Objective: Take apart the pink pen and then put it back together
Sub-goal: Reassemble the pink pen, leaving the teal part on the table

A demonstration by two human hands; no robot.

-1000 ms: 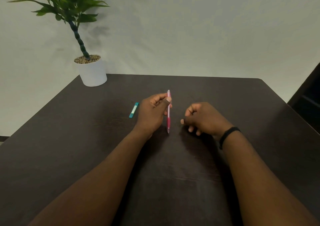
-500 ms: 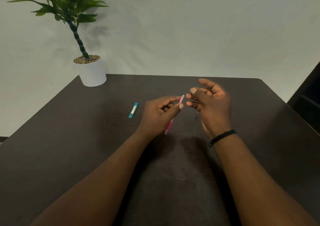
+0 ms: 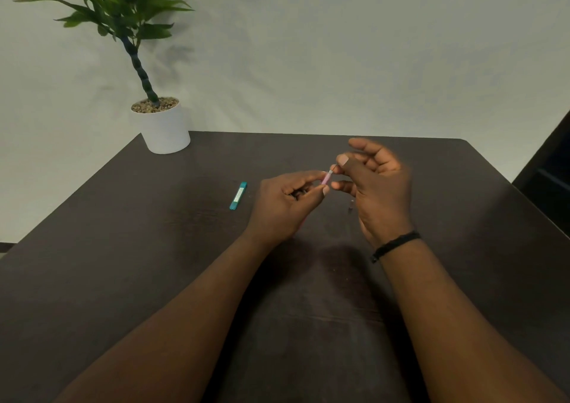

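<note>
My left hand (image 3: 285, 206) grips the pink pen (image 3: 326, 178) above the middle of the dark table (image 3: 123, 248). Only the pen's upper end shows between my fingertips; the rest is hidden behind the hand. My right hand (image 3: 374, 186) is raised beside it, thumb and forefinger pinching a thin pale part at the pen's top end, the other fingers spread. A small dark piece (image 3: 350, 208) lies on the table just below my right hand; I cannot make out what it is.
A teal flat stick-shaped object (image 3: 238, 196) lies on the table left of my left hand. A white pot with a green plant (image 3: 165, 128) stands at the far left corner. A dark piece of furniture (image 3: 549, 180) is at the right edge.
My left hand tilted the pen from upright so its top leans right. My right hand rose from the table, opened, and pinched the pen's top end.
</note>
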